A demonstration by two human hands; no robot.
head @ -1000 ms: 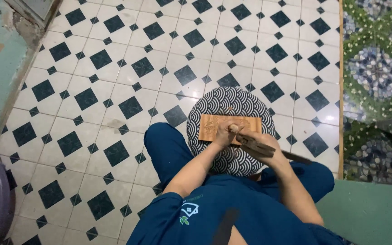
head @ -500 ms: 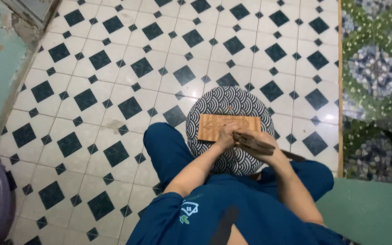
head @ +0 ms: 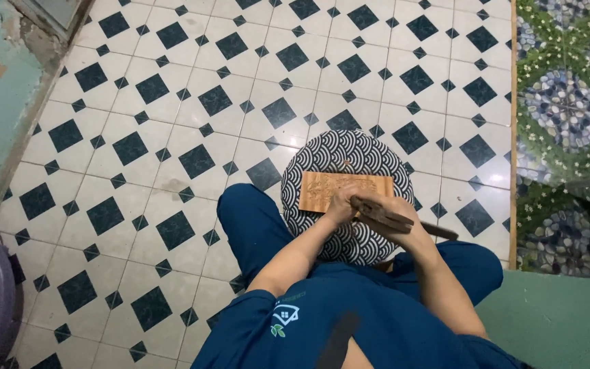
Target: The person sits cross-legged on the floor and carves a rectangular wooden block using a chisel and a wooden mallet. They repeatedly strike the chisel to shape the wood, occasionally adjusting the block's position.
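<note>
Wooden panel (head: 332,191) lies on patterned stool (head: 322,154); left hand (head: 343,206) presses it, right hand (head: 390,213) fingers clamped on tool (head: 404,220).

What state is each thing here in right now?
Wooden board: flat on the round cushion, carved face up.
Round cushion: on the tiled floor, under the board.
Dark tool: gripped, tip towards the board.
Left hand: on the board.
Right hand: closed round the tool.
</note>
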